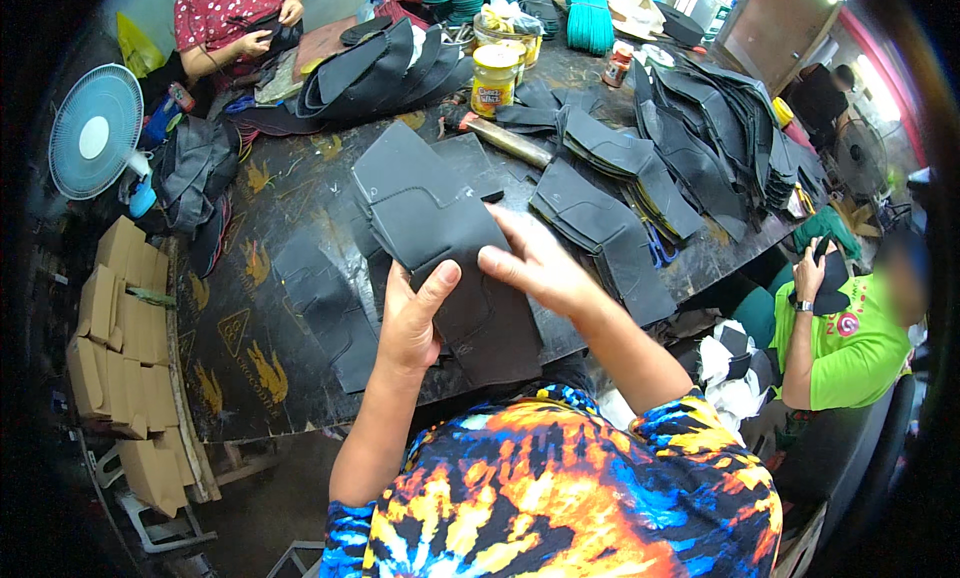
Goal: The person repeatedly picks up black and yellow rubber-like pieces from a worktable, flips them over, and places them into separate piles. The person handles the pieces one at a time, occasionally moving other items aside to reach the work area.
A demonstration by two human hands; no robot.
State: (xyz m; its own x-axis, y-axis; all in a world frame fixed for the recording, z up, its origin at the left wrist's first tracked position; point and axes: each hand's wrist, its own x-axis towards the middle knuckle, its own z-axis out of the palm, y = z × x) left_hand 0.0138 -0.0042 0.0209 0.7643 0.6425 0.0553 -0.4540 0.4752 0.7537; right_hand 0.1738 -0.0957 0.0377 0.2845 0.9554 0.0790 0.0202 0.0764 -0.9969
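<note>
A stack of flat dark grey cut pieces (425, 203) is held up over the black worktable (250, 308) in front of me. My left hand (410, 318) grips the stack's lower edge, thumb on top. My right hand (535, 263) holds the right side of the same stack, fingers laid on the top piece. More dark pieces lie on the table below my hands (330, 318).
Piles of dark cut pieces (720, 128) fill the right and far table. A yellow jar (493, 78), a metal-headed tool (505, 138) and blue scissors (655, 248) lie nearby. Cardboard boxes (115, 318) and a fan (95, 133) stand left. Other people sit right (850, 328) and far left (225, 18).
</note>
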